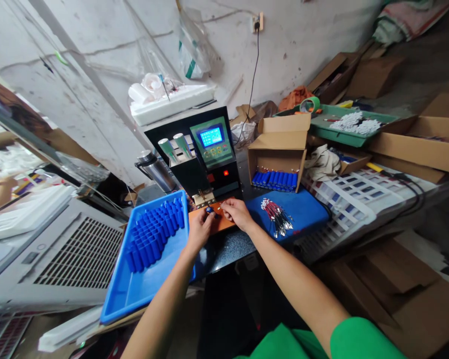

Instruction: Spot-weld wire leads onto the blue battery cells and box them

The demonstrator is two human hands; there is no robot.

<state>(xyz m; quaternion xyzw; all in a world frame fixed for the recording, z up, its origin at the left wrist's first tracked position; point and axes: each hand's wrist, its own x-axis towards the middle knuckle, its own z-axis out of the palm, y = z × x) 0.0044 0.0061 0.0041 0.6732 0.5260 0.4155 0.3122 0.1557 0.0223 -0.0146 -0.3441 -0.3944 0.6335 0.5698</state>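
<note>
Near left: blue plastic tray [134, 294], far half packed with upright blue cylinders [155, 234]. Left hand [199, 230] closed on a small blue cylindrical cell [209, 210], held at the orange flat work plate [219, 224] — just under the thin probe tips of the black bench machine with green control panel [212, 142]. Right hand [238, 213] fingers narrow, pinched beside the cell; contents not discernible. Right of hands: bundle of red-and-black wire leads [277, 218] on blue mat [307, 209]. Farther: open cardboard box [279, 149], row of blue cells [275, 179] lying inside. Judged mid-batch — unused leads and boxed cells to go.
</note>
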